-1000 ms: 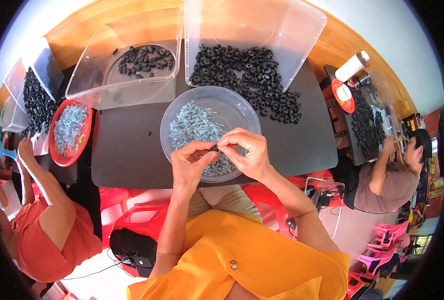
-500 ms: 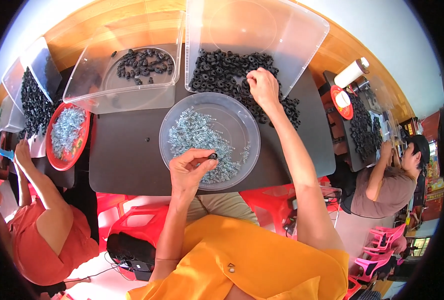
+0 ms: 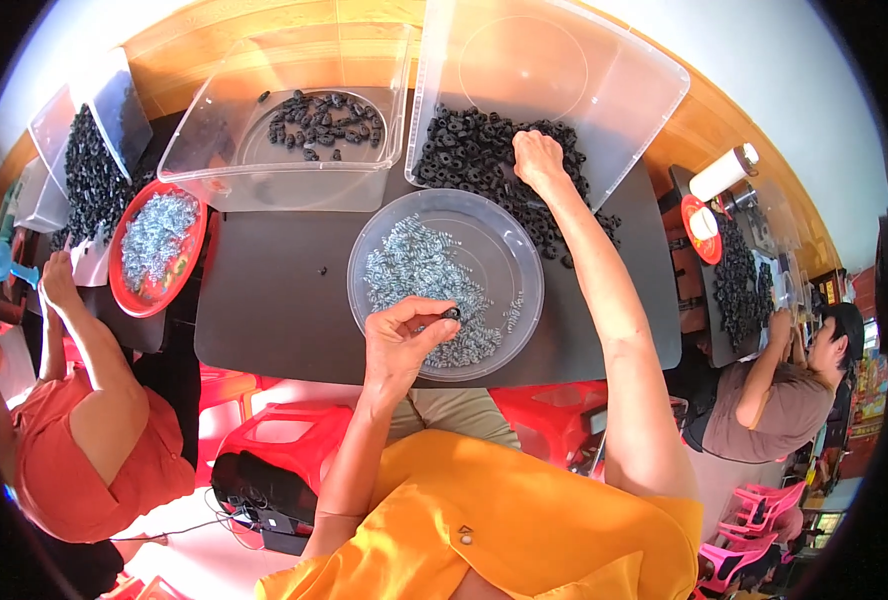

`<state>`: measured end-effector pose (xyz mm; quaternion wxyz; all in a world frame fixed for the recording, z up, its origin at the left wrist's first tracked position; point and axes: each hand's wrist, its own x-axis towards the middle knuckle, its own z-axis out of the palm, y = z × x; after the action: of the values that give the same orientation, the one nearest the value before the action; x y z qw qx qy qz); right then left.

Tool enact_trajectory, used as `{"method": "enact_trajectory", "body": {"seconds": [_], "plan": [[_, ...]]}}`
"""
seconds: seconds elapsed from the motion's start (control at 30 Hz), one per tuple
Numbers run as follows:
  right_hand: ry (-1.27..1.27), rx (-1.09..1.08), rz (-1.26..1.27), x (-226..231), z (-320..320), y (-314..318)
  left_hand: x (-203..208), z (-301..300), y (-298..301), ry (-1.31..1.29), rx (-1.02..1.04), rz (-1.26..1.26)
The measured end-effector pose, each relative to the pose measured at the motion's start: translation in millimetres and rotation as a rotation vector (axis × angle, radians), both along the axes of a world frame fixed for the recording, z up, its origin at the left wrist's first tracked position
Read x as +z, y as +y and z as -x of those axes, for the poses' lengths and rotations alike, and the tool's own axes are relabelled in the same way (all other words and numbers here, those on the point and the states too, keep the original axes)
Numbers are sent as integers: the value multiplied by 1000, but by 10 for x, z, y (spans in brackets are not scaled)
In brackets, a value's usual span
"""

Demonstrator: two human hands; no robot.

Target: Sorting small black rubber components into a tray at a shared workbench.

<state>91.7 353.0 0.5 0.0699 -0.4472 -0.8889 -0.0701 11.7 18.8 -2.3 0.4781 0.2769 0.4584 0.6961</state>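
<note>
Between the thumb and fingers of my left hand [image 3: 404, 345] is a small black ring-shaped plastic part [image 3: 451, 313]. It is held over the near side of a round clear basin [image 3: 364, 220], which contains many small silvery coil springs [image 3: 414, 270]. My right hand [image 3: 538, 157] reaches into a heap of black plastic parts [image 3: 464, 145] that spills out of a tipped clear bin [image 3: 654, 90]. Its fingers are curled down against the heap, and what they grip, if anything, is hidden.
A second clear bin [image 3: 284, 188] at the back left contains several black pieces. One tiny black piece [image 3: 323, 271] lies on the dark table [image 3: 264, 300]. Left, a person in red sits by a red basin [image 3: 122, 285] of springs. Another person [image 3: 779, 395] works at the right.
My view has shifted, so the table and bins appear farther right. My right hand has turned fingers-down into the black heap. The left hand still pinches its black part over the basin.
</note>
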Motion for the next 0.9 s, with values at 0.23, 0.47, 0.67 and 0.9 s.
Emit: {"method": "enact_trajectory", "body": {"seconds": [0.23,0.47,0.67,0.9], "plan": [[30,-35,70,-57,-23,8,6,1,-9,-13,-30,-6],[875,248,714,347,-246,-782,74,48,-80,-46,15,-52],[1101,297,1277,477,-672,-2093,115,8,-103,-32,-10,-59],[1192,384,1173,514,-793,-2500,77,-99,-161,7,-40,-42]]}}
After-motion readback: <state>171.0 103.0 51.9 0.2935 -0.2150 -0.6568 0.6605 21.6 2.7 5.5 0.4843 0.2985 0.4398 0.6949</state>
